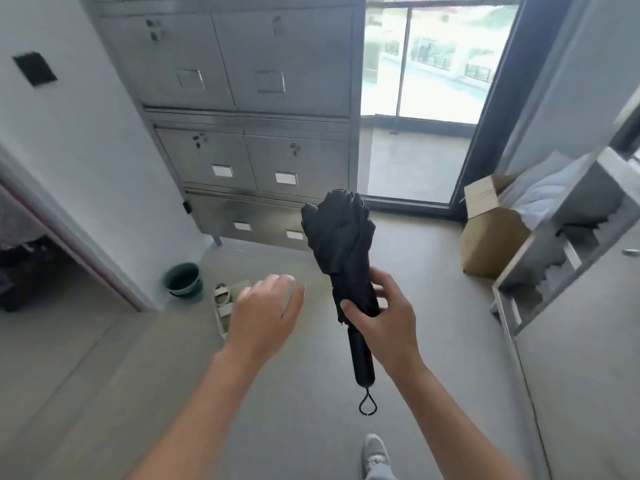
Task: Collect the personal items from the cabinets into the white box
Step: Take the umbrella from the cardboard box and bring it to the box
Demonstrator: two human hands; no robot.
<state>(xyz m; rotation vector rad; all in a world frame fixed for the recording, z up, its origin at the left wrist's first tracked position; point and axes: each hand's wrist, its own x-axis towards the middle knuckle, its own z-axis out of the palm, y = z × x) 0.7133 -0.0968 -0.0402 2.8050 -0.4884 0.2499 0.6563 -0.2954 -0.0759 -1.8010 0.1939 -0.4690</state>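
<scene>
My right hand [381, 323] grips a folded black umbrella [341, 244] around its lower canopy, tip pointing up and away, handle and wrist loop hanging toward me. My left hand [263, 313] hovers to the left of the umbrella with loosely curled fingers and holds nothing. A steel cabinet [249, 98] with shut doors stands ahead against the wall. On the right an open cabinet [571, 237] shows shelves with white and dark fabric inside. No white box is in view.
A cardboard box [491, 233] sits on the floor beside the open cabinet. A green bucket [185, 282] and pale sandals [225, 303] lie near the left wall. A glass balcony door [422, 98] is at the back. My shoe [375, 452] shows below.
</scene>
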